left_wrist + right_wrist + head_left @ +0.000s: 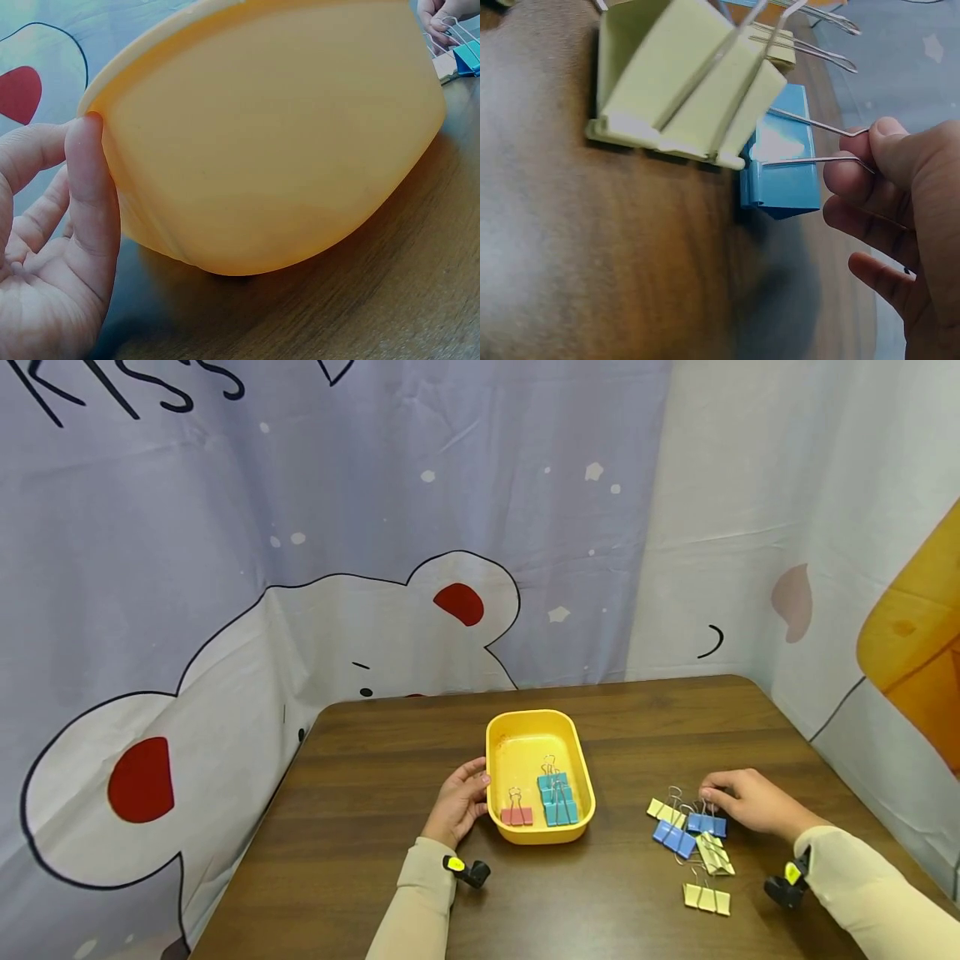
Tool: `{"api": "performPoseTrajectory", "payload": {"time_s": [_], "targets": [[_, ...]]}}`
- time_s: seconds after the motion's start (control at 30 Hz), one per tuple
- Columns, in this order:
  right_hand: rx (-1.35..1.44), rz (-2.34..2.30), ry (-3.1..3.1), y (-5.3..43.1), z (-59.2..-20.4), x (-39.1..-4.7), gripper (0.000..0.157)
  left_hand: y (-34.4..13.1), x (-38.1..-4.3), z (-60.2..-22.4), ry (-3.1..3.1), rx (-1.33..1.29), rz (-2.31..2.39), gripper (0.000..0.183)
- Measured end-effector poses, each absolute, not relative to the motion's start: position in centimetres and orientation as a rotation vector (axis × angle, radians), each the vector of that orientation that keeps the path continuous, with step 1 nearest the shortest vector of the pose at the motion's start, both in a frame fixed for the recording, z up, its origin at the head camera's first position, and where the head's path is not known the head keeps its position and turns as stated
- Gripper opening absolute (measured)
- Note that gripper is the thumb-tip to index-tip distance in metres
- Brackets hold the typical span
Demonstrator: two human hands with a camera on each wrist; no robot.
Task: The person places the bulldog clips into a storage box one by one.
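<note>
My left hand (459, 800) holds the left wall of a yellow plastic tray (495, 752), its thumb and forefinger at the rim in the left wrist view. Inside the tray sit a pink binder clip (517, 817) and a group of teal binder clips (561, 812). Off to the right, my right hand (753, 806) pinches the wire handle of a blue binder clip (787, 157) between thumb and forefinger. Another blue binder clip (674, 838) lies just left of it. Around them are pale yellow binder clips, one (715, 853) close in front of the pinched clip.
Nearest the front of the loose group lies a pale yellow binder clip (707, 899); another pale yellow one (666, 812) is at the back left. All rest on a brown wooden table (360, 827). A printed curtain (450, 485) hangs behind the table and along its right side.
</note>
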State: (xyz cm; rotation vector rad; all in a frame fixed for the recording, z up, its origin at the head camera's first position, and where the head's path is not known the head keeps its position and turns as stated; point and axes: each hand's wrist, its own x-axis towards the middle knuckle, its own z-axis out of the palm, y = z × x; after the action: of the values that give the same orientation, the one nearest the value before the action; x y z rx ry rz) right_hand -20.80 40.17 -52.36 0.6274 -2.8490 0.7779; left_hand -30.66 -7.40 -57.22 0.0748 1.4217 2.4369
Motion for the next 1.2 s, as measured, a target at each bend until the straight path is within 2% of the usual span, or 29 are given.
{"api": "performPoseTrajectory", "payload": {"time_s": [0.43, 0.7, 1.2], "targets": [[0.575, 0.744, -2.843, 40.7, -50.0, -22.2, 0.017, -7.3, -30.6, -57.1, 1.414, 0.078, 2.448, 0.033], [0.569, 0.655, -2.806, 40.3, -47.7, -24.2, 0.014, -7.4, -30.7, -57.2, 1.443, 0.083, 2.422, 0.039], [0.638, 0.633, -2.808, 35.2, -44.8, -28.7, 0.013, -7.4, -30.6, -57.2, 1.445, 0.095, 2.425, 0.04]]}}
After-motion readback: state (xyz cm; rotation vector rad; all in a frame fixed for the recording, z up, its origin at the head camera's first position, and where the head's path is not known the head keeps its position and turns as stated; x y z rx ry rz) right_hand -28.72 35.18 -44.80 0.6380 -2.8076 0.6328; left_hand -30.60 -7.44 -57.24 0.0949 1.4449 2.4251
